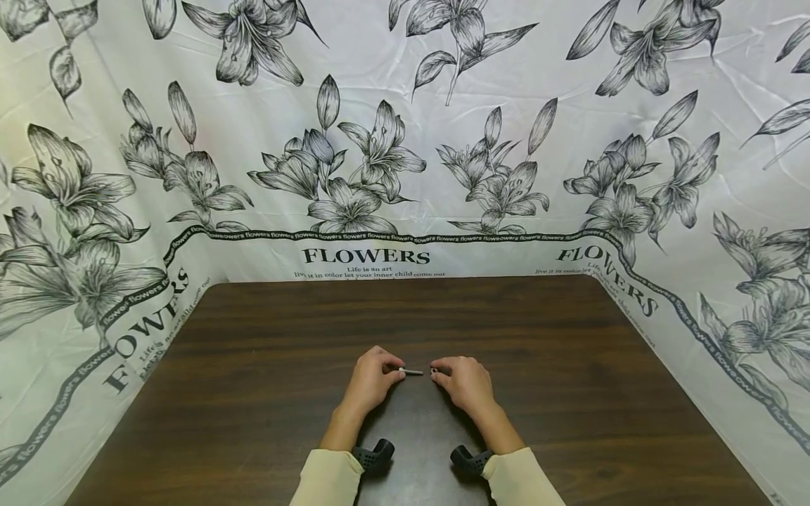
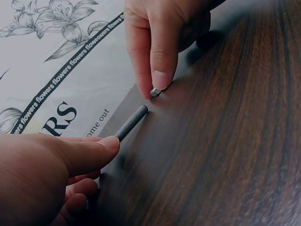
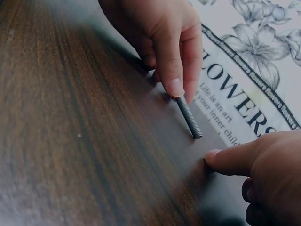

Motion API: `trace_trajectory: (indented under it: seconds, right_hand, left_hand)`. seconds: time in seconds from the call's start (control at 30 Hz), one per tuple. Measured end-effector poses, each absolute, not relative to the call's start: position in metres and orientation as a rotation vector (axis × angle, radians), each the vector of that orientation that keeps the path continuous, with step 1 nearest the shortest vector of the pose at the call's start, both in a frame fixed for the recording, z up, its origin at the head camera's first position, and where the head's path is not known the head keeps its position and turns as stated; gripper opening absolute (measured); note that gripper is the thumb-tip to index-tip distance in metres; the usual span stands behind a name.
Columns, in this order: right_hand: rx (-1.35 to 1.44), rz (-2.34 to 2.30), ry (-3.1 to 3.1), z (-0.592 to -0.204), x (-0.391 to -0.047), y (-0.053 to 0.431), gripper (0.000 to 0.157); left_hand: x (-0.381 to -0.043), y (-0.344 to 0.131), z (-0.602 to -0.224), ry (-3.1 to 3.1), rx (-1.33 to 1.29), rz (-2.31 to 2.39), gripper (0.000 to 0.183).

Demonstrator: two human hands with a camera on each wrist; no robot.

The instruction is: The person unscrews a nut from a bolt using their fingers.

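My left hand (image 1: 370, 379) pinches a grey threaded bolt (image 2: 132, 123) between thumb and fingertips. The bolt's threaded shank points across toward my right hand, while its other end is mostly covered by the fingers. Opposite it, my right hand (image 1: 467, 383) pinches a small silvery nut (image 2: 154, 92) between thumb and index finger. A short gap separates the bolt's tip from the nut. In the right wrist view the bolt (image 3: 189, 117) slants down from the left fingertips, and the nut is hidden by the right hand.
Both hands are above a dark brown wood-grain table (image 1: 266, 330). A white cloth (image 1: 481, 260) printed with black lilies and lettering hangs behind the table and along its sides. Each wrist wears a black camera mount, one on the left (image 1: 375, 455) and one on the right (image 1: 471, 460).
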State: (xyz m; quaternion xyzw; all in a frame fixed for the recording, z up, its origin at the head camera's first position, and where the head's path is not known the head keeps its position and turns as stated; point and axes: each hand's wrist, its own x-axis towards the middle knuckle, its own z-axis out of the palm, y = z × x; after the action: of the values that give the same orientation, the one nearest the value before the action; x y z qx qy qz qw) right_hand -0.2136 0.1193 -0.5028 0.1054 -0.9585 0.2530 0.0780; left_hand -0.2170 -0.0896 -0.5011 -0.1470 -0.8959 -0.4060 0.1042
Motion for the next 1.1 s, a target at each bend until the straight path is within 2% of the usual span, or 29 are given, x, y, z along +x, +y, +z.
trace_trajectory:
  seconds: [1.1]
  right_hand:
    - [0.291,0.834,-2.920,-0.4968,-0.2120,0.1230,0.028]
  left_hand:
    - [-0.2187,-0.0920,-0.4979,-2.641,-0.413,-1.303,0.019]
